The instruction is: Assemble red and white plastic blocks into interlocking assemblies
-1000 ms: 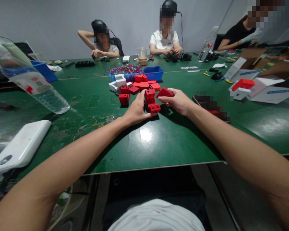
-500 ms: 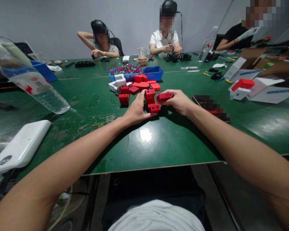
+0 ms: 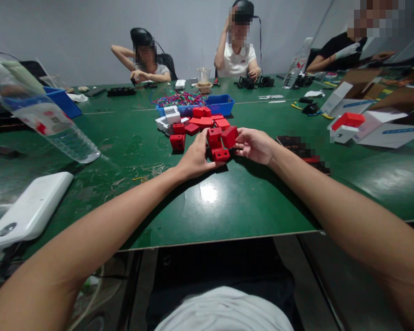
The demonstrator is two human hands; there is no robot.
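My left hand (image 3: 196,157) is closed around a red plastic bracket (image 3: 218,146) with small round holes, its thumb along the near side. In my right hand (image 3: 255,145) the fingertips grip the edge of a second red block (image 3: 229,137). That block is tilted and sits against the right side of the bracket; whether the two are joined I cannot tell. Just beyond the hands lies a pile of red blocks (image 3: 202,122), with white bracket-shaped pieces (image 3: 172,115) at its left. One separate red block (image 3: 177,143) stands left of the bracket.
Behind the pile is a blue bin (image 3: 221,106) with coloured wires (image 3: 181,99). A phone (image 3: 298,149) and open cardboard boxes (image 3: 382,131) are at right. A water bottle (image 3: 55,117) and a white power bank (image 3: 34,207) lie left. Several people sit around the table.
The red block in my right hand has turned from lying flat to tilted and moved left against the bracket. My left hand stays put. Across the table, one person's hand has risen to their cap.
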